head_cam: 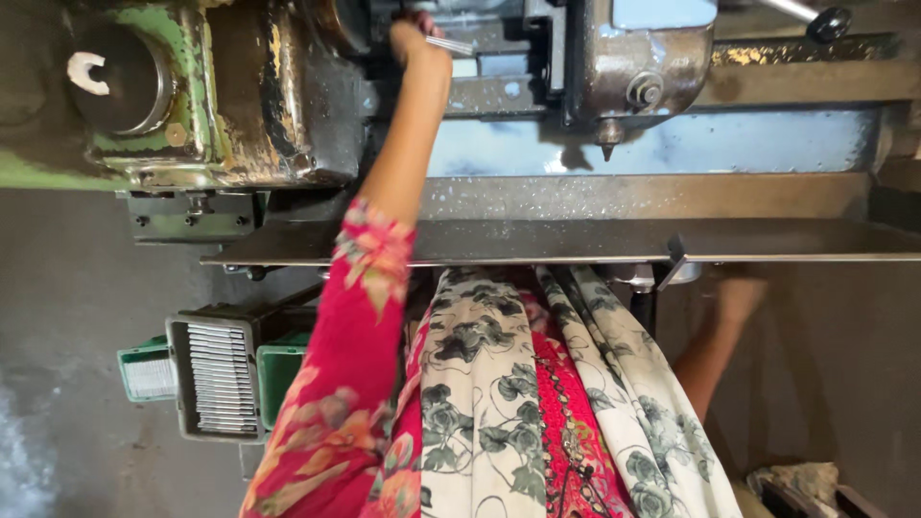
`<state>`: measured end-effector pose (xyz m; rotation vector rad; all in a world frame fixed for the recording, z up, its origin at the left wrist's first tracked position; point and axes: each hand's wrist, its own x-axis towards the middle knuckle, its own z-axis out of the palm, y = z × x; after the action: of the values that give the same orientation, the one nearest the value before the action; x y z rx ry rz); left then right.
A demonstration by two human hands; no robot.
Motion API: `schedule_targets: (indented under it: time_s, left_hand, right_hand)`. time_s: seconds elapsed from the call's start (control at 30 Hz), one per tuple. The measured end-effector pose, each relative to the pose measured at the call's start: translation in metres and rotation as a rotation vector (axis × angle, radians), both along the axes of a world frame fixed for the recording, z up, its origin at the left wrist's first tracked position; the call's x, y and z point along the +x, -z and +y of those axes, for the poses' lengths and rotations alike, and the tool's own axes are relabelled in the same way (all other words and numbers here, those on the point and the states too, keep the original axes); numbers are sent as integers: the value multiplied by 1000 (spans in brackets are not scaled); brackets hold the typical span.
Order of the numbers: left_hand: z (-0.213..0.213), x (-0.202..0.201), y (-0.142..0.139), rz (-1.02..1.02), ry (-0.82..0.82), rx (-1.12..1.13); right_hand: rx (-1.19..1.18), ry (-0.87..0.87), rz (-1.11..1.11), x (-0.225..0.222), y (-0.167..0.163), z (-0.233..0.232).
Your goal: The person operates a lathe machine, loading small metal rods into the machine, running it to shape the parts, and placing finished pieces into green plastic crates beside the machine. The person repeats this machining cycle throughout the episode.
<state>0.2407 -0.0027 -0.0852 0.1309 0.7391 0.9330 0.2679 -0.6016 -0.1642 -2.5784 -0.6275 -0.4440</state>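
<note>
**Left hand feeding a metal rod into the machine**

The person is standing against a heavy old machine (288, 105) with worn green paint, leaning over its long steel tray (576, 242). The left hand (414, 43) is reaching far up into the machine's working area, fingers closing together around a thin bright metal rod (451, 45), which is lying roughly level and pointing right toward the grey carriage block (643, 67), probably so that it lines up with the machine's axis. The arm is stretching straight over the tray, its red floral sleeve (355, 317) hanging at the near edge.

The right hand (741, 297) is hanging low under the tray on the right, blurred and in shadow; I cannot tell whether its fingers are apart or closed.

Down on the left, a grey bin (216, 376) is holding neat rows of similar bright rods, sitting within easy reach of the left arm, beside green crates (280, 369).
</note>
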Motion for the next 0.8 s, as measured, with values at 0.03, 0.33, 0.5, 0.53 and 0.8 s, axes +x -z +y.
schedule_targets:
  time_s: [0.03, 0.33, 0.5, 0.53, 0.8]
  left_hand:
    - [0, -10, 1, 82, 42, -15]
    - [-65, -242, -97, 639, 318, 991]
    - [-95, -401, -89, 1065, -106, 898]
    - [-101, -425, -78, 1109, -155, 728]
    - [-169, -451, 10, 1279, 156, 731]
  right_hand:
    - [-38, -4, 359, -17, 4, 16]
    - [-152, -183, 871, -33, 18, 143]
    - [-126, -221, 754, -26, 18, 160]
    - [-127, -261, 755, -34, 17, 163]
    - [-297, -923, 1165, -174, 1, 250]
